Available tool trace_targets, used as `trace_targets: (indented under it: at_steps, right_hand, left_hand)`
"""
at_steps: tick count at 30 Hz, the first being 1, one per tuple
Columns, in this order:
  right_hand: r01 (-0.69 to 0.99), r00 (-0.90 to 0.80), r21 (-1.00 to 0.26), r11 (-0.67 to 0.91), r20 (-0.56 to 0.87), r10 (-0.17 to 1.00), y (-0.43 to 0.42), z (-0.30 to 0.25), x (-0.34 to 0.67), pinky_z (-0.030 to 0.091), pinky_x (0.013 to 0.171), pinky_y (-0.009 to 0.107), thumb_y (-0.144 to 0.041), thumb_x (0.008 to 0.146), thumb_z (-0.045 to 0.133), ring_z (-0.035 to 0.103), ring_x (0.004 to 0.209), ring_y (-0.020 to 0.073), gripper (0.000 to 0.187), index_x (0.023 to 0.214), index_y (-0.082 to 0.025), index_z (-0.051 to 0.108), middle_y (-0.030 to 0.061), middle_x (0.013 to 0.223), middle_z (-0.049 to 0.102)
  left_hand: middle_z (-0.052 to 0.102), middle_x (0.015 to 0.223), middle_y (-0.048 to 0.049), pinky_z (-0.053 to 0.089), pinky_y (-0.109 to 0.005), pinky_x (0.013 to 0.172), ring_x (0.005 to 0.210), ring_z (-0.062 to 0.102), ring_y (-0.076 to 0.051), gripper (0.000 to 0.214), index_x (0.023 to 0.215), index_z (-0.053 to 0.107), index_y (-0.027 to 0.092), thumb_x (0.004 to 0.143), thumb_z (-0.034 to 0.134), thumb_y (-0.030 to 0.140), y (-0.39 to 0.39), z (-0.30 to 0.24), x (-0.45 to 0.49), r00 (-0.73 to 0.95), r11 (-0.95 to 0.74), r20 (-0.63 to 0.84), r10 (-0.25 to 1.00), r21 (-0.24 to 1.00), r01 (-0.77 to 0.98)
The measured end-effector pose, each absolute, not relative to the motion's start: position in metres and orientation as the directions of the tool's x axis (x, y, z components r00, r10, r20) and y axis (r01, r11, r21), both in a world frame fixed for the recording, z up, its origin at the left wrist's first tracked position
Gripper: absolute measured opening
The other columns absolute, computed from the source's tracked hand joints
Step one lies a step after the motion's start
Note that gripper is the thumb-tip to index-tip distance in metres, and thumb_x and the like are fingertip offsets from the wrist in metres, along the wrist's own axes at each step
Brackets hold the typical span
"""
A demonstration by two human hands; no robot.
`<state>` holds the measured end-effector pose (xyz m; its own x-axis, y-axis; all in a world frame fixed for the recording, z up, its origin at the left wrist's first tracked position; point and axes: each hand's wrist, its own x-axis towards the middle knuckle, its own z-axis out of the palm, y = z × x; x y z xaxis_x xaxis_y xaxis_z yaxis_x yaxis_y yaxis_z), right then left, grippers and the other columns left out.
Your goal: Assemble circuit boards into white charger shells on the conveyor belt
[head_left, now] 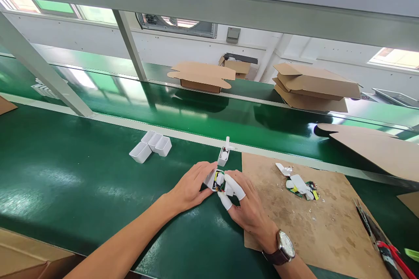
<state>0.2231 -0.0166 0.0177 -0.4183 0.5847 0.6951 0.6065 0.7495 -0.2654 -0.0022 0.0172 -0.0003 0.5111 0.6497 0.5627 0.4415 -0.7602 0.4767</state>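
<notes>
Both my hands meet over a small white plastic casing (212,179) with coloured wires showing inside. My left hand (190,187) grips its left side with curled fingers. My right hand (244,202), with white finger cots on the thumb and first two fingers and a wristwatch on the wrist, pinches the casing's right side. Just beyond stands another open white casing (223,155) with a white part sticking up from it. All this rests on the green work surface (81,174).
Three empty white shells (151,145) lie grouped to the left. A stained cardboard sheet (310,222) at right carries a taken-apart unit with wires (299,184). Red-handled cutters (381,237) lie at the far right. Cardboard boxes (201,76) sit beyond the green belt.
</notes>
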Motion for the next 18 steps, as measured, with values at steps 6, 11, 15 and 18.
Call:
trace_targets:
  at_steps: [6, 11, 15, 18]
  right_hand:
    - [0.497, -0.348, -0.479, 0.723, 0.654, 0.672, -0.019, 0.024, 0.223, 0.064, 0.084, 0.043, -0.03, 0.1, 0.058, 0.069, 0.1, 0.0251, 0.051, 0.148, -0.024, 0.042, 0.0115, 0.115, 0.066]
    - [0.501, -0.251, -0.558, 0.662, 0.638, 0.728, -0.016, 0.021, 0.222, 0.063, 0.082, 0.039, -0.016, 0.101, 0.049, 0.068, 0.088, 0.0209, 0.036, 0.136, -0.025, 0.055, 0.0059, 0.098, 0.066]
    - [0.562, -0.23, -0.543, 0.624, 0.622, 0.748, -0.01, 0.013, 0.222, 0.063, 0.086, 0.038, -0.01, 0.098, 0.044, 0.07, 0.098, 0.021, 0.035, 0.124, -0.023, 0.062, 0.0093, 0.11, 0.068]
    - [0.558, -0.268, -0.511, 0.653, 0.634, 0.726, -0.009, 0.011, 0.219, 0.063, 0.092, 0.043, -0.013, 0.096, 0.051, 0.071, 0.11, 0.025, 0.034, 0.126, -0.024, 0.063, 0.0109, 0.121, 0.068]
  left_hand:
    - [0.059, 0.141, -0.0164, 0.055, -0.049, 0.106, 0.126, 0.062, -0.029, 0.074, 0.157, 0.027, 0.024, 0.092, 0.062, 0.016, 0.013, 0.001, -0.001, 0.542, -0.695, 0.475, 0.693, 0.64, 0.327]
    - [0.062, 0.139, -0.0147, 0.056, -0.047, 0.106, 0.124, 0.065, -0.026, 0.074, 0.156, 0.029, 0.024, 0.091, 0.064, 0.019, 0.013, -0.003, 0.0, 0.443, -0.617, 0.466, 0.766, 0.726, 0.303]
    - [0.065, 0.136, -0.0119, 0.056, -0.045, 0.105, 0.122, 0.066, -0.026, 0.057, 0.147, 0.045, 0.024, 0.093, 0.064, 0.027, 0.015, -0.003, 0.003, 0.388, -0.54, 0.419, 0.821, 0.792, 0.285]
    - [0.066, 0.135, -0.0115, 0.057, -0.044, 0.103, 0.117, 0.069, -0.026, 0.044, 0.135, 0.058, 0.022, 0.093, 0.065, 0.033, 0.014, 0.003, 0.005, 0.343, -0.369, 0.267, 0.901, 0.886, 0.28]
